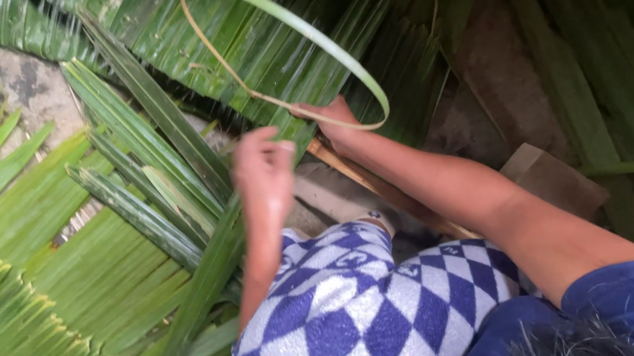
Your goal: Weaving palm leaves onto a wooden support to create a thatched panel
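My right hand is closed on a long green palm leaflet that bends up in a loop, its pale midrib curving back down to the hand. My left hand hovers just left of it, blurred, fingers loosely curled with nothing clearly in them. Both hands are above a brown palm stem that runs under my right forearm. My knees, in blue and white checked cloth, fill the bottom middle.
Large green palm fronds lie spread on the ground to the left and across the top. A flat brown block sits at right on bare earth. More dark leaflets hang at far right.
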